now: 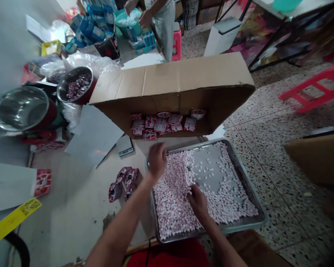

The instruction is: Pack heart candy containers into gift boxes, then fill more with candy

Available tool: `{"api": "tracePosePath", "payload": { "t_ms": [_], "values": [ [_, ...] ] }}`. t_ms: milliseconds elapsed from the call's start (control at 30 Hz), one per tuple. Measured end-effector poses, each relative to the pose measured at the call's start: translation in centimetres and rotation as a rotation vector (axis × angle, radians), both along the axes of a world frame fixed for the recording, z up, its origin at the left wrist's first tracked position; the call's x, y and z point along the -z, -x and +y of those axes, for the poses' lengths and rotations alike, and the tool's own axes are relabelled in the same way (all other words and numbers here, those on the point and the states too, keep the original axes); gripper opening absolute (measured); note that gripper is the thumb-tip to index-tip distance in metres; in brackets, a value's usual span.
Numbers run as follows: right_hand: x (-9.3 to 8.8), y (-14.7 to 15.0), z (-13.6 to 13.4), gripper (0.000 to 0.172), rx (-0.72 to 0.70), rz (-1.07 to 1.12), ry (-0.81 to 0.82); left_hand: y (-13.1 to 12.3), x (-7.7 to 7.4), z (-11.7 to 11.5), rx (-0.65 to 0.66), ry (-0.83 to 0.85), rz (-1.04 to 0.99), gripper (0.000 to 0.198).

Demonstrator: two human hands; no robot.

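Observation:
A metal tray point(263, 218) holds a great many small, round, pale pink and white pieces like candies point(175, 207), heaped thickest on its left side. My right hand point(198, 202) is low over the tray, fingers curled together at the edge of the heap, with a few pale pieces at the fingertips. Above the tray's upper left corner is my left hand point(157, 161), smeared by motion; its fingers and anything in them cannot be made out. Left of the tray stand several small red-and-dark printed packs point(131, 177) grouped on the table.
Beyond the tray, a cardboard box point(169, 78) lies with its opening toward me, several pink-and-white packets point(161, 125) inside. A small scale point(125, 145) sits left of it. Metal bowls point(22, 107) stand at the left. Another person's hands point(146, 18) work over a green basin.

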State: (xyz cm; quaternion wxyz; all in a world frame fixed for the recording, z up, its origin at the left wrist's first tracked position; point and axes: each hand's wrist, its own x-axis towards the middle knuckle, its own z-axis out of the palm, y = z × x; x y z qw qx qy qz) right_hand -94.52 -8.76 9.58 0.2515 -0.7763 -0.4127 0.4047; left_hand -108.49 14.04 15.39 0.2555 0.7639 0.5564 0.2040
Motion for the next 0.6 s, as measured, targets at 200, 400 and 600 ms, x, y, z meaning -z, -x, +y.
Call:
{"api": "tracePosePath", "payload": {
  "t_ms": [200,400,600],
  "values": [
    [-1.9,0.2,-1.0,0.022,0.137,0.176,-0.08,-2.6,-0.1,17.8,0.36,-0.133,0.404,0.076],
    [-7.8,-1.7,-0.4,0.022,0.095,0.344,-0.073,0.6,0.6,12.2,-0.029,0.294,-0.276,0.038],
    [-12.1,-4.4,1.2,0.023,-0.123,0.454,0.001,2.6,0.8,-2.1,-0.71,1.229,-0.819,0.02]
  ]
}}
